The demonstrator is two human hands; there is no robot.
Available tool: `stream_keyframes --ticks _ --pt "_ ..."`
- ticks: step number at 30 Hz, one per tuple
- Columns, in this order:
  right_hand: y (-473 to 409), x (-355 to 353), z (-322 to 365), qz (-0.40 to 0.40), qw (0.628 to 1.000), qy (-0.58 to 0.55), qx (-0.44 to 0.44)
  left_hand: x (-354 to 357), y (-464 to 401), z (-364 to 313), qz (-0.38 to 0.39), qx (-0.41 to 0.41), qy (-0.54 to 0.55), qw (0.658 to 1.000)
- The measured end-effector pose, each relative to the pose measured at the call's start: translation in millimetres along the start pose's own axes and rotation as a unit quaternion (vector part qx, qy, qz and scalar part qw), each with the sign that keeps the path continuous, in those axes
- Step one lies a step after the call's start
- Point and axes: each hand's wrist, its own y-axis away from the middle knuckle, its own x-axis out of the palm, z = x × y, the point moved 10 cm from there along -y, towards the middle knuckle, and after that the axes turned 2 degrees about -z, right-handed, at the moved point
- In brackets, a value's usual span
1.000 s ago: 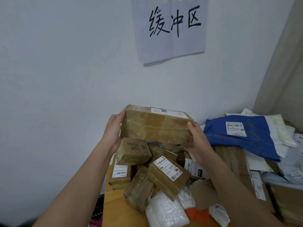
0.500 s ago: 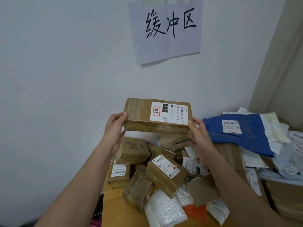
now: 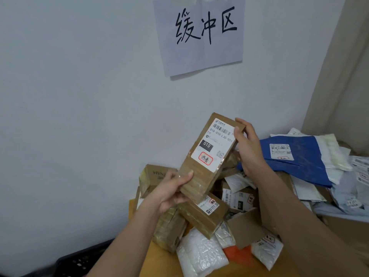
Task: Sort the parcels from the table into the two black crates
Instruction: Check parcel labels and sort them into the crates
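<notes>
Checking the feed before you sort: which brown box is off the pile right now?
The taped brown box with the 010 label, held tilted between the left hand and right hand. The other boxes, like the HYNA box, lie in the pile.

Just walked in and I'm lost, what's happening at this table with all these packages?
A person is sorting parcels. Both hands hold one taped cardboard box up off the pile, tilted so its shipping label faces them: the left hand grips the lower end, the right hand the upper. The table is heaped with boxes and mailers. A black crate shows at lower left.
</notes>
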Motion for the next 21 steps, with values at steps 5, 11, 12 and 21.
stream_keyframes --ticks 5,11,12,21 --pt "9.9 29.1 -7.3 0.100 0.992 0.074 -0.018 16.6 -0.7 11.3 0.016 -0.003 0.045 0.999" --pt "56.4 82.9 -75.3 0.253 0.959 0.122 0.017 15.4 -3.5 16.7 -0.008 0.017 0.075 0.997" --pt "59.5 85.4 -84.7 0.265 0.957 0.115 0.032 8.2 -3.8 21.8 -0.018 0.015 0.071 0.997" --pt "106.9 117.9 -154.6 0.360 0.918 0.095 0.133 -67.2 19.5 88.7 -0.137 -0.026 0.124 0.983"
